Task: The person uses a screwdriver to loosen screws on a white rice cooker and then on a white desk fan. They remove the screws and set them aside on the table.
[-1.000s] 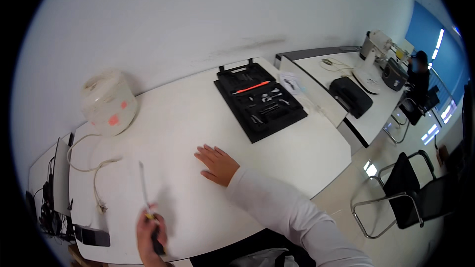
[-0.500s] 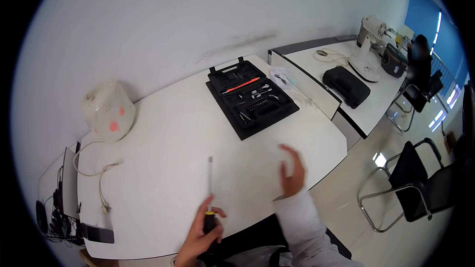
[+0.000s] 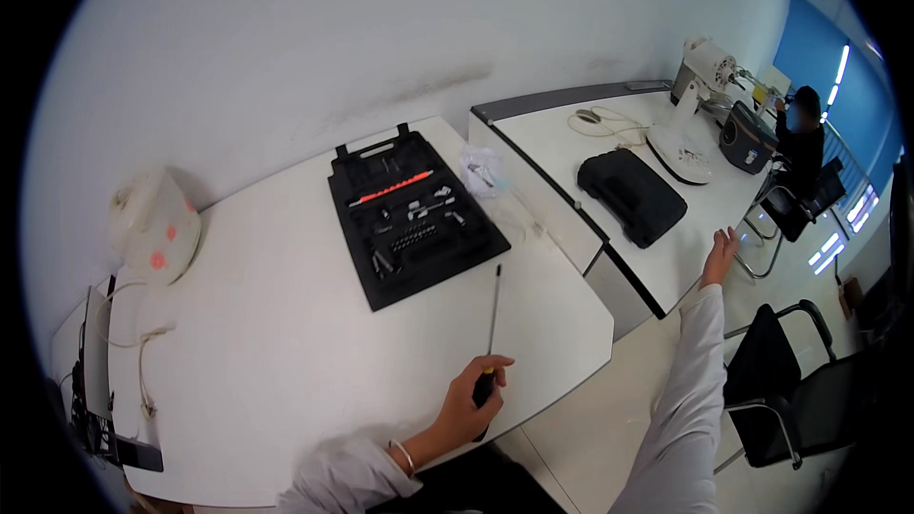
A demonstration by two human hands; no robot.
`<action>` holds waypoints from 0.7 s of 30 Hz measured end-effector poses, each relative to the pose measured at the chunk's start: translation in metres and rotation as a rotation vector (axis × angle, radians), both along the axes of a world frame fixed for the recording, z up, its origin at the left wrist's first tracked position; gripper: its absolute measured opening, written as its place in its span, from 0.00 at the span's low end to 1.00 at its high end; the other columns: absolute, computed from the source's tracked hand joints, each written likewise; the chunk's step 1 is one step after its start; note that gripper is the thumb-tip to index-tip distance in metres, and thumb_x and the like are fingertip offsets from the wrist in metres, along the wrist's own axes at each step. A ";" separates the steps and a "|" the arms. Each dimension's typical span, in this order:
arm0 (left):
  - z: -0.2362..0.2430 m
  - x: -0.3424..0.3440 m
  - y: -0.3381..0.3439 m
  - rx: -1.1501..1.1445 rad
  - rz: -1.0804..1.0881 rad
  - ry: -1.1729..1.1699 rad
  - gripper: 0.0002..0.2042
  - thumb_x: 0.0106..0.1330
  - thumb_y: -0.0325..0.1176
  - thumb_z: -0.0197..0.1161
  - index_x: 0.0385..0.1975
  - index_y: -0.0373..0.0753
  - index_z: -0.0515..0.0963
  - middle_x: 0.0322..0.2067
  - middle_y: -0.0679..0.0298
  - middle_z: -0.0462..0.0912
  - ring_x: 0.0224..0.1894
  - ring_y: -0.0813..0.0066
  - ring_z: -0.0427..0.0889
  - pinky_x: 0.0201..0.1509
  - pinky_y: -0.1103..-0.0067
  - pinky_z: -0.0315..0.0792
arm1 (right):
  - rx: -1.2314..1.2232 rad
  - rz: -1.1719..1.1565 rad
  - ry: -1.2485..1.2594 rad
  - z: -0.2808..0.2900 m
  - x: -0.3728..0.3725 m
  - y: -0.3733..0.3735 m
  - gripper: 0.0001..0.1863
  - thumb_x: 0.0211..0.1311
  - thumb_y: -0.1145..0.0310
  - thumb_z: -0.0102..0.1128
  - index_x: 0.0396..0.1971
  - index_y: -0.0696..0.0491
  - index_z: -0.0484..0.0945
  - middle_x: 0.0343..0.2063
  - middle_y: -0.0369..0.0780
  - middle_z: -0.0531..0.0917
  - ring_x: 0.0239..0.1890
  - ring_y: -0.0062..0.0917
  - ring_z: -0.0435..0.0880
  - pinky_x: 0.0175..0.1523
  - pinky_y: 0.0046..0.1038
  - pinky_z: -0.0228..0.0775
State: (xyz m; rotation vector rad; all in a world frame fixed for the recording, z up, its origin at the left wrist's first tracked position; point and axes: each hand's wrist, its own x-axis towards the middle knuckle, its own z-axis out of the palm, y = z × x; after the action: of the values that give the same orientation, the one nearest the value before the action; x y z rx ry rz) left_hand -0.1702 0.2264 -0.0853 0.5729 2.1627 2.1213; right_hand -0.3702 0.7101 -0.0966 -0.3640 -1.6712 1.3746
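A screwdriver (image 3: 494, 314) with a long thin shaft and a black and yellow handle points away from me. My left hand (image 3: 468, 400) is closed around its handle, over the near edge of the white table (image 3: 257, 381). My right arm stretches far out to the right. At its end my right hand (image 3: 721, 258) is open with nothing in it, beside the edge of the second table. An open black tool case (image 3: 381, 276) lies beyond the screwdriver tip, holding sockets, bits and a red-orange strip. To the right, a closed black case (image 3: 632, 198) rests on the second table (image 3: 562, 164).
A stained white rice-cooker-like appliance (image 3: 157, 228) stands at the left with its cord (image 3: 145, 371). A plastic bag (image 3: 483, 171) lies beside the tool case. A white fan (image 3: 681, 148) and a dark box (image 3: 747, 138) stand further right. Black chairs (image 3: 766, 362) and a seated person (image 3: 803, 138) are beyond.
My view has swung right. My left hand has carried the screwdriver to the right and forward. My right arm has reached out from the table edge toward the second table.
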 end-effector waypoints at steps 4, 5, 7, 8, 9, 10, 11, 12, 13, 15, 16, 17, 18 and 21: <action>-0.002 -0.006 0.008 0.061 0.180 -0.195 0.17 0.56 0.17 0.50 0.47 0.36 0.67 0.30 0.64 0.70 0.24 0.82 0.71 0.27 0.84 0.68 | 0.197 -0.036 -0.157 -0.027 -0.067 0.047 0.29 0.59 0.65 0.52 0.59 0.55 0.55 0.57 0.48 0.62 0.61 0.36 0.60 0.64 0.33 0.50; -0.001 -0.008 0.010 0.039 0.165 -0.190 0.17 0.56 0.17 0.51 0.47 0.36 0.67 0.30 0.64 0.70 0.24 0.82 0.72 0.27 0.84 0.68 | 0.359 -0.111 -0.249 -0.043 -0.084 0.069 0.31 0.58 0.65 0.53 0.60 0.54 0.55 0.57 0.49 0.62 0.61 0.38 0.59 0.64 0.34 0.50; -0.002 -0.007 0.010 0.039 0.173 -0.226 0.17 0.57 0.17 0.52 0.47 0.35 0.67 0.30 0.64 0.70 0.24 0.82 0.72 0.27 0.84 0.68 | 0.569 -0.188 -0.307 -0.054 -0.115 0.072 0.33 0.56 0.64 0.56 0.61 0.53 0.54 0.58 0.51 0.60 0.62 0.42 0.57 0.65 0.36 0.48; -0.002 -0.005 0.009 0.065 0.182 -0.267 0.17 0.57 0.17 0.52 0.47 0.35 0.67 0.30 0.64 0.70 0.24 0.83 0.72 0.26 0.84 0.68 | 0.623 -0.205 -0.269 -0.052 -0.128 0.062 0.35 0.54 0.63 0.58 0.61 0.52 0.54 0.58 0.51 0.60 0.62 0.43 0.56 0.65 0.36 0.48; -0.004 -0.005 0.006 -0.003 0.154 -0.226 0.17 0.58 0.14 0.48 0.47 0.35 0.62 0.31 0.62 0.68 0.23 0.80 0.71 0.26 0.82 0.69 | 0.674 -0.228 -0.231 -0.046 -0.135 0.049 0.37 0.53 0.62 0.59 0.62 0.51 0.53 0.58 0.52 0.59 0.62 0.45 0.55 0.65 0.37 0.47; -0.005 -0.004 0.012 0.096 0.231 -0.309 0.16 0.57 0.17 0.50 0.46 0.37 0.65 0.31 0.62 0.69 0.23 0.78 0.72 0.28 0.81 0.69 | 0.708 -0.249 -0.236 -0.042 -0.140 0.053 0.39 0.51 0.61 0.61 0.62 0.49 0.53 0.59 0.51 0.58 0.62 0.46 0.54 0.65 0.39 0.47; -0.008 -0.005 0.006 0.022 0.125 -0.127 0.17 0.63 0.20 0.50 0.53 0.35 0.62 0.37 0.60 0.68 0.28 0.77 0.72 0.31 0.83 0.69 | 0.740 -0.271 -0.237 -0.038 -0.146 0.059 0.41 0.49 0.59 0.63 0.63 0.46 0.52 0.60 0.50 0.57 0.63 0.47 0.54 0.65 0.40 0.47; -0.004 -0.003 0.007 0.044 0.116 -0.198 0.16 0.63 0.19 0.49 0.51 0.34 0.63 0.36 0.61 0.68 0.27 0.78 0.72 0.31 0.83 0.69 | 0.775 -0.293 -0.232 -0.032 -0.155 0.063 0.43 0.48 0.58 0.64 0.63 0.44 0.52 0.61 0.49 0.56 0.63 0.48 0.53 0.65 0.41 0.48; -0.002 -0.003 0.008 0.019 0.135 -0.216 0.16 0.62 0.19 0.49 0.50 0.33 0.63 0.36 0.60 0.68 0.27 0.78 0.71 0.31 0.83 0.69 | 0.837 -0.293 -0.260 -0.026 -0.165 0.067 0.44 0.47 0.56 0.65 0.64 0.41 0.52 0.62 0.48 0.56 0.63 0.49 0.52 0.64 0.44 0.48; -0.009 -0.004 0.007 -0.078 0.144 -0.124 0.15 0.62 0.18 0.49 0.50 0.33 0.63 0.36 0.60 0.68 0.27 0.79 0.71 0.30 0.83 0.69 | 0.964 -0.279 -0.345 -0.021 -0.177 0.072 0.45 0.45 0.53 0.66 0.64 0.37 0.51 0.63 0.46 0.54 0.64 0.50 0.50 0.63 0.49 0.48; -0.016 -0.002 0.004 -0.176 0.161 -0.058 0.15 0.62 0.19 0.49 0.49 0.33 0.64 0.36 0.60 0.68 0.27 0.79 0.71 0.30 0.83 0.69 | 0.967 -0.282 -0.373 -0.018 -0.182 0.069 0.45 0.44 0.51 0.66 0.64 0.35 0.51 0.64 0.45 0.54 0.65 0.50 0.49 0.62 0.51 0.49; -0.018 -0.003 0.002 -0.197 0.154 -0.066 0.15 0.61 0.19 0.50 0.49 0.33 0.64 0.36 0.60 0.68 0.27 0.79 0.71 0.29 0.83 0.69 | 0.976 -0.288 -0.406 -0.011 -0.184 0.065 0.45 0.44 0.50 0.65 0.64 0.34 0.52 0.64 0.44 0.53 0.65 0.50 0.49 0.61 0.53 0.49; -0.018 -0.003 0.001 -0.219 0.148 -0.077 0.16 0.61 0.19 0.51 0.49 0.33 0.64 0.36 0.59 0.68 0.26 0.79 0.71 0.29 0.83 0.69 | 0.985 -0.291 -0.441 -0.008 -0.186 0.061 0.45 0.44 0.49 0.65 0.63 0.32 0.52 0.65 0.43 0.53 0.65 0.51 0.48 0.60 0.55 0.49; -0.023 -0.003 0.001 -0.210 0.139 -0.048 0.16 0.59 0.20 0.53 0.48 0.33 0.65 0.35 0.58 0.68 0.24 0.80 0.71 0.27 0.84 0.69 | 1.043 -0.328 -0.473 -0.004 -0.193 0.061 0.44 0.44 0.46 0.64 0.63 0.31 0.53 0.65 0.41 0.54 0.65 0.51 0.47 0.60 0.57 0.48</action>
State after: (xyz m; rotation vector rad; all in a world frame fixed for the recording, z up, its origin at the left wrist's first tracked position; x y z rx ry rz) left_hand -0.1735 0.2275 -0.1087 0.3603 2.4218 1.9119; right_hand -0.5635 0.7709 -0.1003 -0.3233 -2.3271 0.0647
